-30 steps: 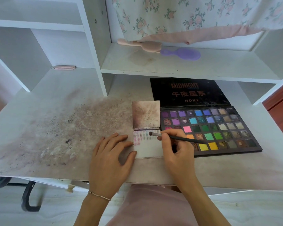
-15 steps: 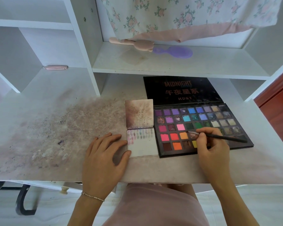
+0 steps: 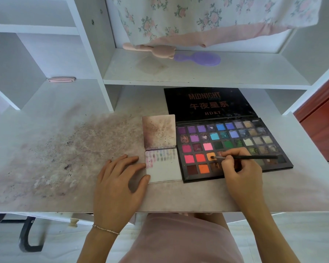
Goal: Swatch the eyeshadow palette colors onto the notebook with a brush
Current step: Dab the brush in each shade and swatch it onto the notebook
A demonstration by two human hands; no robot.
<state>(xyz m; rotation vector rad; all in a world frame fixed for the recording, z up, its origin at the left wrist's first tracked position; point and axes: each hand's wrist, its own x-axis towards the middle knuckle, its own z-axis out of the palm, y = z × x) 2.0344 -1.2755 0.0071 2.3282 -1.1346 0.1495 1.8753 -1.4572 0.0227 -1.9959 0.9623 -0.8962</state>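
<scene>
A white counter [image 3: 46,149], stained with powder, sits below a shelf [image 3: 198,76]. The open palette [image 3: 234,147] lies at 3 o'clock of the notebook [image 3: 162,164], touching it. The right hand [image 3: 239,173] pinches the brush [image 3: 249,157] in curled fingers; the brush tip rests on an orange pan. The left hand [image 3: 118,185] lies flat at 9 o'clock of the notebook, fingers straight, thumb touching its edge. Swatches mark the notebook's top rows.
</scene>
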